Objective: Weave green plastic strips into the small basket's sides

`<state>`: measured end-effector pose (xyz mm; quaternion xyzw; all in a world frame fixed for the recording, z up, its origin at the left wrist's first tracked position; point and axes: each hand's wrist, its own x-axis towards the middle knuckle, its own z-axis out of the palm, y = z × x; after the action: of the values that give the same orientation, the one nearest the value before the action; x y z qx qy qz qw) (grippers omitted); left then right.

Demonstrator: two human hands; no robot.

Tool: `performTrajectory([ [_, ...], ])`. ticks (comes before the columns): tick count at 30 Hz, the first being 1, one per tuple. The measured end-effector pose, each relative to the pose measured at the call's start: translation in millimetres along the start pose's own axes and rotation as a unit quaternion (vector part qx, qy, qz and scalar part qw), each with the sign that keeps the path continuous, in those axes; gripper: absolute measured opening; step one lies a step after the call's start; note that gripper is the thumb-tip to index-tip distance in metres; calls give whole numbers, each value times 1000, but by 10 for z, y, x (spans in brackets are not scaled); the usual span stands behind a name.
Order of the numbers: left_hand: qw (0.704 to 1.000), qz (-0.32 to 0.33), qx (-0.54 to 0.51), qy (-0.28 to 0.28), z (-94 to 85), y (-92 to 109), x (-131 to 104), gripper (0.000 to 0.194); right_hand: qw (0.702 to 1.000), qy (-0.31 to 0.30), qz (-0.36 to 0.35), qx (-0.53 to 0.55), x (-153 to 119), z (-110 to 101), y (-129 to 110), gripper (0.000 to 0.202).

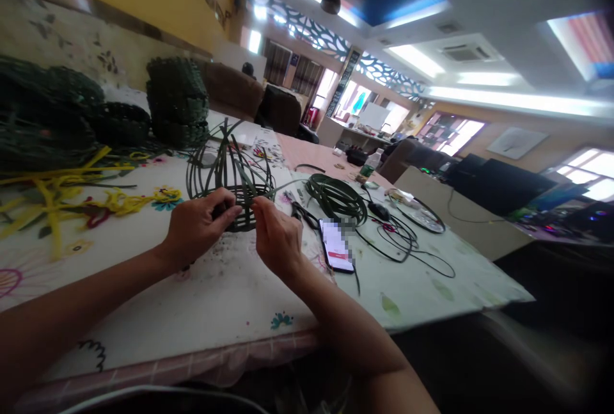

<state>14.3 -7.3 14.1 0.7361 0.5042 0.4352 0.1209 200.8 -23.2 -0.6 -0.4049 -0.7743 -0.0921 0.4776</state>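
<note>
A partly woven basket (231, 171) of dark green strips stands on the cloth-covered table (192, 311), its loose strips rising and bending inward at the top. At its near left side, my left hand (199, 225) has its fingers curled and thumb pressed toward them, against the weave. My right hand (278, 235) is at the near right side, its fingers pinched on a green strip of the basket. Just right of that hand lie black-handled scissors (306, 214), partly hidden behind it. A lit phone (336, 246) rests beyond them.
A coil of green strip (336, 198), a black mouse (378, 211) and a plastic bottle (369, 165) are at the right. Yellow strips (52, 199) lie at the left. Dark woven baskets (176, 100) stand at the back left. The table's front edge is near my forearms.
</note>
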Motion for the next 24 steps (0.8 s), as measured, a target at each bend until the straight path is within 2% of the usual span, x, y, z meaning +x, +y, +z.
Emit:
performTrajectory([
  [2,1000,5,0,2,12,-21,0,34,992,-26,75,94,-10,9,-6,24],
  [3,1000,8,2,4,16,-36,1,34,978,-37,113,169,-10,19,-7,25],
  [5,1000,11,1,8,22,-70,5,34,926,-47,175,331,-3,53,-7,26],
  [7,1000,9,-6,15,29,-100,13,32,868,-34,217,445,7,102,-6,26],
  [10,999,4,-22,28,44,-113,30,30,808,-11,265,526,20,169,-9,30],
  [13,999,3,-34,36,53,-94,44,28,768,6,302,565,29,204,-5,31],
  [15,999,3,-35,41,53,-85,44,27,762,11,317,565,37,207,7,28],
  [18,999,8,-21,48,61,-91,26,27,770,-9,331,546,52,184,33,25],
  [21,999,20,-6,47,89,-105,-4,29,784,-53,331,522,63,134,46,26],
  [24,999,32,-2,40,125,-104,-25,29,808,-94,318,487,60,92,43,18],
])
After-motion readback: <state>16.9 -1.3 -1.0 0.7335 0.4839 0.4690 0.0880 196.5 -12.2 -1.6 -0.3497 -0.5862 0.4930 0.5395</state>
